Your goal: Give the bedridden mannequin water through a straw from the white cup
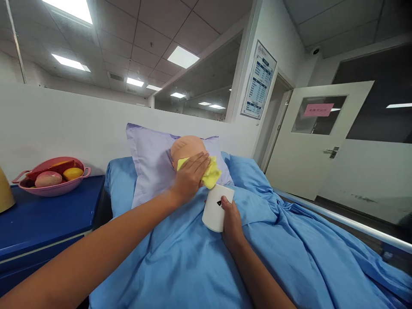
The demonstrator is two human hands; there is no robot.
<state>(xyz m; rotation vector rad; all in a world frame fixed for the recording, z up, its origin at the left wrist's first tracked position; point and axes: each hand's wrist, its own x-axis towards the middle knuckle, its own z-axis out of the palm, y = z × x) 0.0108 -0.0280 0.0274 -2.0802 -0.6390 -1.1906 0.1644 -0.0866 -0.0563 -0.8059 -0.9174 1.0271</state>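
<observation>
A manikin head lies on a lilac pillow at the top of a bed, its body under a blue blanket. My left hand presses a yellow cloth against the lower part of the manikin's face, fingers closed over the cloth. Just below it, my right hand grips a white cup, held upright above the blanket near the manikin's chest.
A blue bedside cabinet stands at the left with a pink bowl of fruit on it and a yellow object at its edge. A metal bed rail runs along the right. A pale door stands open beyond.
</observation>
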